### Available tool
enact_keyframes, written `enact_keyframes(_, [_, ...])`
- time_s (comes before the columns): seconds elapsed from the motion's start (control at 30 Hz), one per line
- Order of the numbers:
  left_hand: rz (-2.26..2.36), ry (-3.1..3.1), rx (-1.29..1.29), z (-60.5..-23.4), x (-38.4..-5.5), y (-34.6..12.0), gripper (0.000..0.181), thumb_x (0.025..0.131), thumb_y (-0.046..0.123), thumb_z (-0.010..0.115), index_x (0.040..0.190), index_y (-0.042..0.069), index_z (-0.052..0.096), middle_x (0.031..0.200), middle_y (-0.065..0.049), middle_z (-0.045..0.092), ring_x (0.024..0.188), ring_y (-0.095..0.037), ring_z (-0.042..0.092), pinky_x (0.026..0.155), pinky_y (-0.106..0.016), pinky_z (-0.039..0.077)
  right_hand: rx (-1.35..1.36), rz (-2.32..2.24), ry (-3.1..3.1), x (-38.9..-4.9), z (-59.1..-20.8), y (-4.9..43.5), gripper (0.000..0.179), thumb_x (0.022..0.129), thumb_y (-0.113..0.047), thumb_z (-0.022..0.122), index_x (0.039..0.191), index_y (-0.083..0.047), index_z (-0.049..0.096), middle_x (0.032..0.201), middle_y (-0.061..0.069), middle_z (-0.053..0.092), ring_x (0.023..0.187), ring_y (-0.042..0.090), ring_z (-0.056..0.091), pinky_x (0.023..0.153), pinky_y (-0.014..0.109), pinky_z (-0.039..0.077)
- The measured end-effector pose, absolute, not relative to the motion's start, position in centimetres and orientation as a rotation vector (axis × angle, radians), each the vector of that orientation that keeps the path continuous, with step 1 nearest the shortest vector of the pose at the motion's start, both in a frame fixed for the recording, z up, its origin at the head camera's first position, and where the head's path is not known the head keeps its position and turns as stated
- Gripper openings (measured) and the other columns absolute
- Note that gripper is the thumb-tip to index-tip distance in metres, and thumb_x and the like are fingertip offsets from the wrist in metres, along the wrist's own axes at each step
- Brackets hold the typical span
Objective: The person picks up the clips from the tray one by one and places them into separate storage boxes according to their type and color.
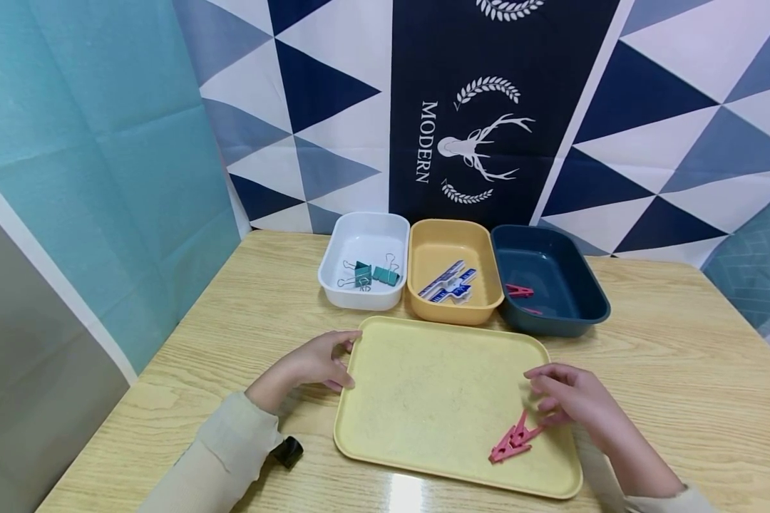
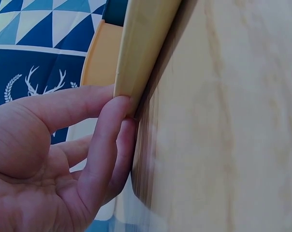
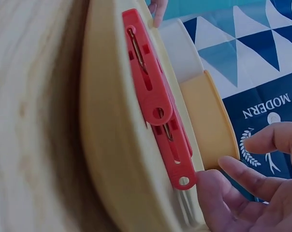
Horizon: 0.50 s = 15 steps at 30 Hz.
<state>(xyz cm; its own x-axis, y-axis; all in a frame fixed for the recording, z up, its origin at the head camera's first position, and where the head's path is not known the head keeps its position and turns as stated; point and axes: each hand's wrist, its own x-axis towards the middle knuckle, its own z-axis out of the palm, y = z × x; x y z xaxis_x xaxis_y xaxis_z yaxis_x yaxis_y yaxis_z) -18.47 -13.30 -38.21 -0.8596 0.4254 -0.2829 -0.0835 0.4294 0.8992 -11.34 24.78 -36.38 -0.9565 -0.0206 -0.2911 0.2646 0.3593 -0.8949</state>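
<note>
A pale yellow tray (image 1: 436,385) lies on the wooden table. My left hand (image 1: 324,360) pinches its left rim; the left wrist view shows fingertips of the left hand (image 2: 78,159) against the tray's edge (image 2: 141,53). Pink-red clothespins (image 1: 513,440) lie clustered near the tray's right front corner. Over the right rim hovers my right hand (image 1: 567,395), fingers loosely bent and apart. In the right wrist view, the right thumb (image 3: 211,193) is right at the end of a clothespin (image 3: 177,169), with nothing gripped between the fingers.
Behind the tray stand a white bin (image 1: 362,299) with green binder clips (image 1: 385,275), an orange-yellow bin (image 1: 455,313) with blue-and-white clips (image 1: 449,283), and a dark blue bin (image 1: 555,324) with red clothespins (image 1: 520,291). A black object (image 1: 287,452) sits by the left cuff.
</note>
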Motion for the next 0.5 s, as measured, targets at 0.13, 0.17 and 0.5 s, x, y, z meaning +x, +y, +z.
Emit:
enact_keyframes(0.13, [1.426,2.218,0.285,-38.2,-18.5,-13.3,0.084,0.070,-0.014,0.071,0.143,0.003,0.034,0.115,-0.012,0.041,0.065,-0.018,0.052,0.060,-0.033,0.058,0.204,-1.554,2.422,-11.0,-36.2,24.8,0.036,0.093,-0.013,0.052,0.117,0.014,0.051,0.086,0.008,0.058,0.068,0.020,0.057,0.059,0.036,0.057])
enact_keyframes(0.17, [1.426,2.219,0.283,-38.2,-18.5,-13.2,0.084,0.070,-0.014,0.072,0.143,0.003,0.035,0.116,-0.012,0.041,0.065,-0.018,0.052,0.060,-0.033,0.058,0.202,-1.533,2.436,-10.9,-36.2,24.8,0.036,0.093,-0.012,0.052,0.117,0.014,0.052,0.086,0.008,0.058,0.068,0.020,0.057,0.059,0.036,0.057])
enact_keyframes(0.5, [1.413,2.235,0.276,-38.1,-18.4,-13.2,0.084,0.069,-0.015,0.071,0.143,0.003,0.035,0.116,-0.012,0.041,0.066,-0.018,0.053,0.060,-0.032,0.058,-0.062,-1.335,2.468,-9.8,-36.4,25.5,0.035,0.078,-0.002,0.067,0.110,0.010,0.059,0.089,0.008,0.057,0.072,0.020,0.055,0.057,0.030,0.055])
